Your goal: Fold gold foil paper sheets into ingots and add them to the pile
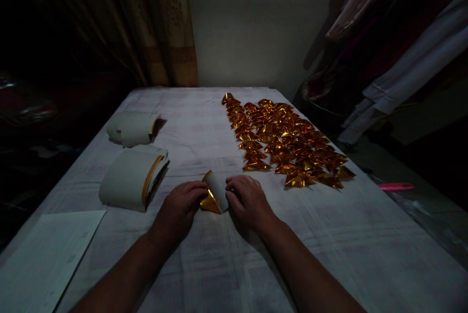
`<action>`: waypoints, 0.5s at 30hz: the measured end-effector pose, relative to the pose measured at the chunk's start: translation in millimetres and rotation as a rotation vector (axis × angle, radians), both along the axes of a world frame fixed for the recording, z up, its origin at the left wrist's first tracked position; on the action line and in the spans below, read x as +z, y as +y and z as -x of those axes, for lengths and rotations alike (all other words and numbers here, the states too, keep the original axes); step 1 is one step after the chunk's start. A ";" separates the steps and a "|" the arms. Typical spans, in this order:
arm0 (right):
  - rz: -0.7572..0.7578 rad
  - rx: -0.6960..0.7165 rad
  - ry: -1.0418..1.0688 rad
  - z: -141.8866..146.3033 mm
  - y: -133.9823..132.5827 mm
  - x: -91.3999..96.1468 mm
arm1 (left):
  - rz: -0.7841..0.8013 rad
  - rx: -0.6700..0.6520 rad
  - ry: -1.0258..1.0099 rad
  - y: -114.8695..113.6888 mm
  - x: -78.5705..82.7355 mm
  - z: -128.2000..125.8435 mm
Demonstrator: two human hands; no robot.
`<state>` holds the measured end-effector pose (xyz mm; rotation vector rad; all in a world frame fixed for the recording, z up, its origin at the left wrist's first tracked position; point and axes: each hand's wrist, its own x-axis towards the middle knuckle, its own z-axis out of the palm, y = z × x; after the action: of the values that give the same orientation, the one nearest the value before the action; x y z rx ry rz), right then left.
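Between my hands, on the cloth-covered table, is a sheet of gold foil paper [218, 190], partly folded, with its pale back curving up and its shiny gold side showing at the lower left. My left hand [182, 203] pinches the gold edge on the left. My right hand [248, 198] has its fingers curled on the pale right edge. Right of my hands lie rows of folded gold foil pieces [268, 130] with pointed ends. To the left are two curved stacks of the pale-backed paper, a nearer stack [126, 179] and a farther stack [131, 125].
A flat white sheet [54, 249] lies at the table's near left. The tablecloth [197, 113] is a pale plaid. Behind stand a pale wall [256, 35] and a patterned curtain [161, 25]. Clothes [402, 69] hang at the right, above a pink object [396, 186] beside the table.
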<state>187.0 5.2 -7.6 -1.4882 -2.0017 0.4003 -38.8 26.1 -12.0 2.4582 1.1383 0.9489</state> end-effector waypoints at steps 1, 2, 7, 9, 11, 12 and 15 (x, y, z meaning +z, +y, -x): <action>0.020 -0.003 -0.007 0.2 -0.1 1.8 | 0.014 0.000 0.001 -0.2 0.7 -0.1; 0.041 -0.004 -0.013 0.2 -0.1 3.2 | 0.025 0.003 0.001 -0.8 2.1 -0.6; 0.113 0.071 0.019 -3.9 -0.2 4.5 | 0.070 0.024 0.020 -5.7 12.1 -4.7; 0.090 0.124 0.028 -6.3 -0.6 4.4 | 0.056 0.018 0.050 -6.8 13.2 -5.9; 0.040 0.187 0.000 -8.5 -0.9 4.8 | 0.031 0.018 0.077 -6.8 11.7 -6.4; 0.011 0.218 -0.029 -9.4 -0.8 5.1 | 0.024 0.021 0.086 -6.6 10.3 -6.4; -0.065 0.266 -0.146 -11.1 0.2 5.9 | 0.024 0.019 0.109 -5.4 6.1 -6.0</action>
<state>198.0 5.4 -1.7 -1.2460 -2.3164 0.3394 -32.9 20.8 -5.9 2.5112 1.2033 0.8097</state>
